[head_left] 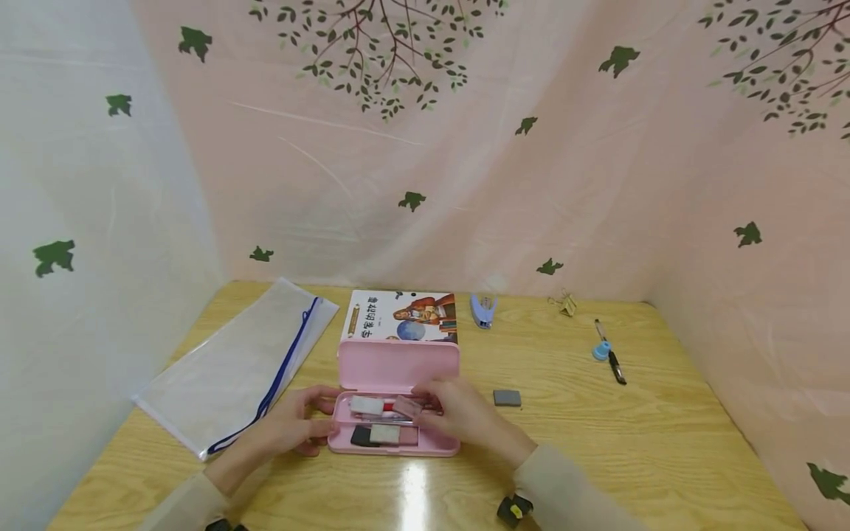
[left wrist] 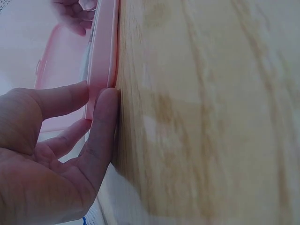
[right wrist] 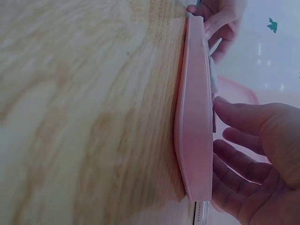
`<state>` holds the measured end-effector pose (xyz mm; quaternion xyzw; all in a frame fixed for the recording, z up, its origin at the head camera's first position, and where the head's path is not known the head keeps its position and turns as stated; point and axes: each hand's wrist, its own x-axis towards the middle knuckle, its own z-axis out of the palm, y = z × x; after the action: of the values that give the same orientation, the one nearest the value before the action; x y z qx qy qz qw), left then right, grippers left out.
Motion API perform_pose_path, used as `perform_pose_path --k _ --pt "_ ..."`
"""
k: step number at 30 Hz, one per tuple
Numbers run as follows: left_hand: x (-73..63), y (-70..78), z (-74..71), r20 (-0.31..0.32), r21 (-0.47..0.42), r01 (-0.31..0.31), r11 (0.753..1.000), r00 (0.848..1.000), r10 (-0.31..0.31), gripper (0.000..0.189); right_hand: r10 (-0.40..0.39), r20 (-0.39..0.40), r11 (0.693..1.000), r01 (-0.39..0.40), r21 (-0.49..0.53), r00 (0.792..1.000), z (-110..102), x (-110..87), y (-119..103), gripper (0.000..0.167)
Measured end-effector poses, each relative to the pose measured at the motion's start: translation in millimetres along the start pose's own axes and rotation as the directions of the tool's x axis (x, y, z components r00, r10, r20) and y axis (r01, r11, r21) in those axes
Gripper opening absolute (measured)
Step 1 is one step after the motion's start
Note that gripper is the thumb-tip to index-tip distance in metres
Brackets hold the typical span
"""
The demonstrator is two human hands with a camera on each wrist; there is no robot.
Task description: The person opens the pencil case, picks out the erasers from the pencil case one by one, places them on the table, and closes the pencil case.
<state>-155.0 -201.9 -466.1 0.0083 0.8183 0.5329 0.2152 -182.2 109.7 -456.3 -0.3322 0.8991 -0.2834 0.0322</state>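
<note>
An open pink pencil case [head_left: 440, 442] lies on the table with its lid [head_left: 398, 366] raised at the back. My left hand [head_left: 292, 424] grips the case's left end; in the left wrist view its thumb and fingers [left wrist: 107, 110] are on the case wall. Over the right half of the case, my right hand [head_left: 461, 413] pinches a dull pink eraser [head_left: 406, 406] at its right end. A white eraser [head_left: 367, 405] and a red item [head_left: 388, 406] lie in the back compartment. In front are a black piece [head_left: 361, 436], a whitish eraser [head_left: 384, 434] and a pink one [head_left: 408, 436].
A clear zip pouch [head_left: 226, 361] with a blue zip lies left. Behind the case are a picture book [head_left: 378, 313] and a blue stapler [head_left: 483, 311]. To the right are a grey eraser [head_left: 508, 398], a gold binder clip [head_left: 566, 304], a black pen [head_left: 617, 368] and a light-blue piece [head_left: 601, 351].
</note>
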Motion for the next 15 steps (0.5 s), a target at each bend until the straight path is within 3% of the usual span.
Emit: perform_pose_path --k 6,15 --pt "-0.4 0.7 0.6 -0.002 -0.001 0.008 1.0 1.0 -0.008 0.056 0.013 0.012 0.999 -0.012 -0.035 1.0 1.2 1.0 -2.5 0.026" --pt "-1.1 2.7 1.0 0.006 -0.003 0.007 1.0 1.0 -0.007 0.056 0.025 0.058 1.0 -0.024 -0.008 0.998 2.8 2.0 -2.6 0.023"
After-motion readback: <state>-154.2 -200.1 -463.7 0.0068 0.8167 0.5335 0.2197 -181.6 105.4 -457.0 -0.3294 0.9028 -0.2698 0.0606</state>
